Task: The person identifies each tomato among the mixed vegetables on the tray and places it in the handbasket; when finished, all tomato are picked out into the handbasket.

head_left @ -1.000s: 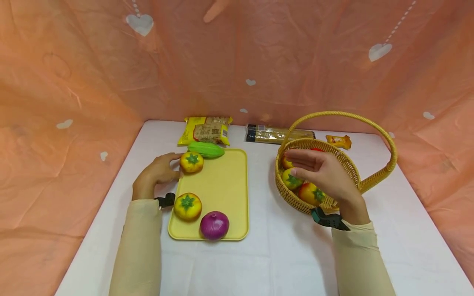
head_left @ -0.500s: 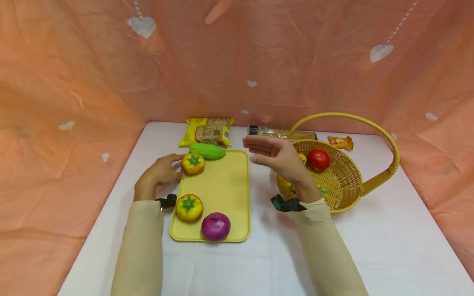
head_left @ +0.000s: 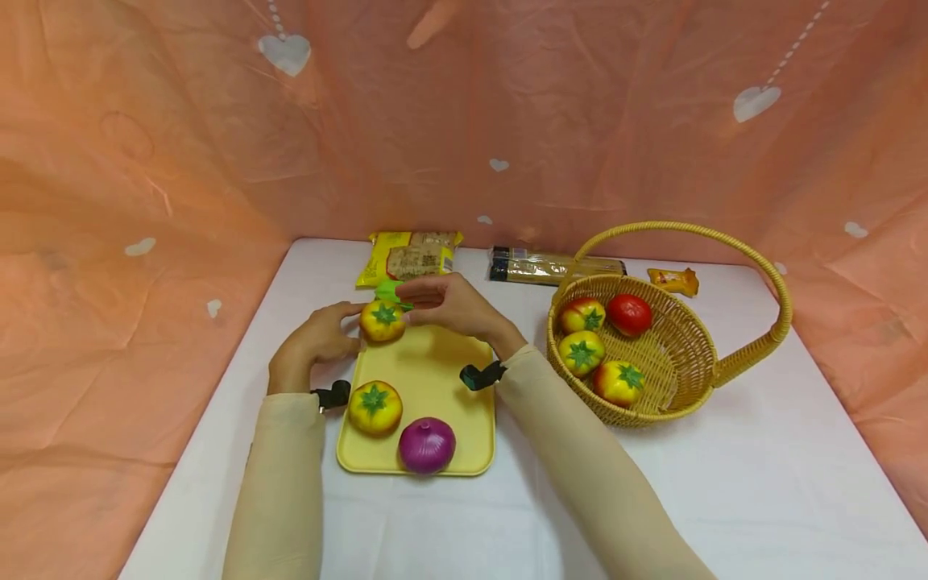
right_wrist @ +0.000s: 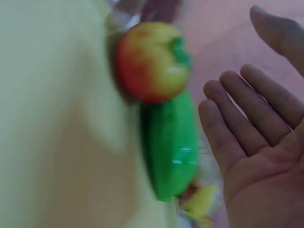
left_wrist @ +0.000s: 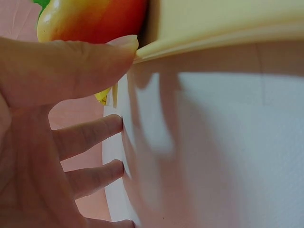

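In the head view, my left hand (head_left: 315,346) lies along the left rim of a yellow tray (head_left: 490,451). Its thumb (left_wrist: 90,71) touches that rim in the left wrist view, fingers straight and spread. Close by sits a yellow-and-red toy fruit with a green leaf (head_left: 382,321). Over the tray's far part reaches my right hand (head_left: 460,308), fingers extended and palm bare, around the fruit's right side. A green ridged toy vegetable (right_wrist: 171,147) lies beside the fruit, partly hidden by this hand in the head view. Nearer me are another yellow-red fruit (head_left: 374,408) and a purple onion (head_left: 427,445).
To the right stands a wicker basket (head_left: 696,354) with a tall handle, holding several yellow-red fruits and a red tomato-like one (head_left: 629,314). Along the back lie a yellow food packet (head_left: 409,256), a clear pack of long thin sticks (head_left: 544,267) and an orange wrapped snack (head_left: 674,281).
My right hand has moved left from above the basket to the tray's far side, uncovering the basket's fruits. The left hand has stayed at the tray's edge.
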### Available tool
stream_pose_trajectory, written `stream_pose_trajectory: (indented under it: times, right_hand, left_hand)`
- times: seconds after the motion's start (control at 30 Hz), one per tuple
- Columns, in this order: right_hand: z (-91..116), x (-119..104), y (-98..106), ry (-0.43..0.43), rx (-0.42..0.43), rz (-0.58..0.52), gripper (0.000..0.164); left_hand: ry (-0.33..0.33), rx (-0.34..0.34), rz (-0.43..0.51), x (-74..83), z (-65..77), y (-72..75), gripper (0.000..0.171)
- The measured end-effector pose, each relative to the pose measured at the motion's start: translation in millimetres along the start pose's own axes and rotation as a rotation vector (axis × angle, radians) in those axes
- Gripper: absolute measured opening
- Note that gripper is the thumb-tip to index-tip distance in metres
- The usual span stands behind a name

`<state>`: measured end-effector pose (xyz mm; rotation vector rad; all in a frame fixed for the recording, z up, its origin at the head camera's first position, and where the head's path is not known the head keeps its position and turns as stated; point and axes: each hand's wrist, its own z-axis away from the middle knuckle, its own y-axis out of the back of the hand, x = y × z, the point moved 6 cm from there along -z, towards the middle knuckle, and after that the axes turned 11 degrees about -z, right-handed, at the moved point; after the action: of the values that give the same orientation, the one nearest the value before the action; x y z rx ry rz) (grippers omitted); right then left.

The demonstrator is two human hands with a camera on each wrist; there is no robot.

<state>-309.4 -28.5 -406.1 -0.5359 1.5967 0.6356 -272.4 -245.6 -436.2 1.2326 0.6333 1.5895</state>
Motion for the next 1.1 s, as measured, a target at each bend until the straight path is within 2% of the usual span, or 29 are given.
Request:
stream_pose_trajectory:
  times: [0.2, 0.4, 0.87, 1.1]
  right_hand:
    - [-18.0, 19.0, -11.4, -0.034, -0.003, 0.108, 0.054]
    - [-22.9, 22.3, -17.5, -0.014, 0.015, 0.235, 0.053]
    - [-21.8, 35.8, -25.7, -0.13, 0.047, 0.324, 0.059]
    - [-18.9, 33.0, -30.2, -0.078, 0.06, 0.315, 0.061]
  left_hand:
    - [-0.042, 0.02, -0.009, 0.7, 2.0, 1.2, 0.078]
    - [-0.06, 0.042, -0.025, 1.3, 2.6, 2.8, 0.077]
    - [-0.046, 0.025, -0.006, 1.6, 3.1, 2.1, 0.077]
    - [-0.067, 0.053, -0.007, 3.9, 2.3, 3.8, 0.078]
